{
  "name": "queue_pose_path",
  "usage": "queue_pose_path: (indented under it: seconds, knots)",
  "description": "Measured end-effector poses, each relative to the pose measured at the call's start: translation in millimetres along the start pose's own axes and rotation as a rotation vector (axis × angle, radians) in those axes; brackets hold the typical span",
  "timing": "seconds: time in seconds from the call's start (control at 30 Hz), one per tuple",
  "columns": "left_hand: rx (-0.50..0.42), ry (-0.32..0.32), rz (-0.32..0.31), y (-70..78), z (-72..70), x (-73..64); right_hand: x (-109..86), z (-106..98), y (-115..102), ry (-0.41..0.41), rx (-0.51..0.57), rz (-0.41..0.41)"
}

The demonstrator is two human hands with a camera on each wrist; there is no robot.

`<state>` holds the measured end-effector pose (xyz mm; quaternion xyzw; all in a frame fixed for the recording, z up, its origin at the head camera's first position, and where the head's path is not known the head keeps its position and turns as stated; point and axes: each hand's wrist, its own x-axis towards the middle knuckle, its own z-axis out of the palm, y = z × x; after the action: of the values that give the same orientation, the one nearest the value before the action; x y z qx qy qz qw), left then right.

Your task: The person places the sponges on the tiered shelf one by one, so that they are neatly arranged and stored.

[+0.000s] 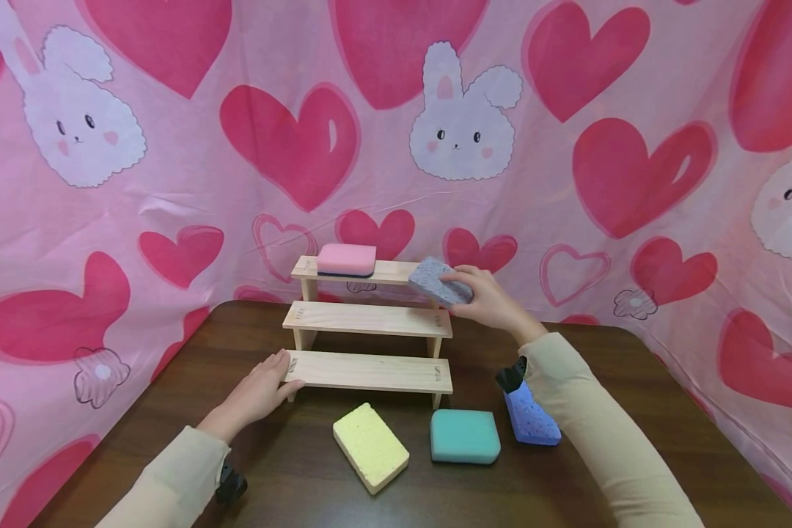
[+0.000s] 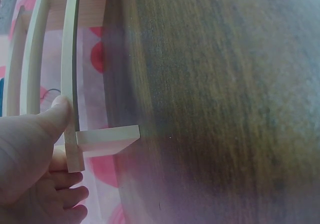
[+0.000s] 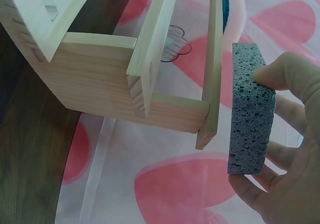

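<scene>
A three-tier wooden stand (image 1: pixel 369 320) is on the brown table. At the left end of its lowest step is my left hand (image 1: pixel 261 387). In the left wrist view the thumb (image 2: pixel 60 108) lies along one face of that step and a finger bends behind its end. My right hand (image 1: pixel 495 302) holds a speckled grey-blue sponge (image 1: pixel 439 281) by the top step's right end. The right wrist view has this sponge (image 3: pixel 247 111) between thumb and fingers, with a gap to the step's end. A pink sponge (image 1: pixel 347 259) with a dark blue underside sits left on the top step.
In front of the stand lie a yellow sponge (image 1: pixel 371 447) and a teal sponge (image 1: pixel 465 437). A blue sponge (image 1: pixel 531 418) is farther right, partly behind the right sleeve (image 1: pixel 587 411). A pink cloth (image 1: pixel 383 183) with hearts and rabbits hangs behind the table.
</scene>
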<state>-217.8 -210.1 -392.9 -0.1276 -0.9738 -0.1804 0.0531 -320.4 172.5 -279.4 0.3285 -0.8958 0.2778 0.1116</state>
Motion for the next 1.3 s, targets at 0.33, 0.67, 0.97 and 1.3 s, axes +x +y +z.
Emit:
queue_pose_path:
  seconds: [0.33,0.67,0.97,1.3]
  knots:
    - [0.000,0.000,-0.004,0.2,0.1,0.0,16.7,8,0,-0.055,0.001,0.010]
    - [-0.002,-0.003,-0.004,-1.1,1.9,1.2,28.2,14,-5,-0.059,0.028,0.040]
    - [0.000,-0.001,-0.008,-1.9,2.5,0.9,34.7,19,-8,-0.069,0.021,0.042]
    - [0.008,0.008,0.000,-1.4,1.5,0.4,41.8,22,-4,-0.058,0.027,0.041]
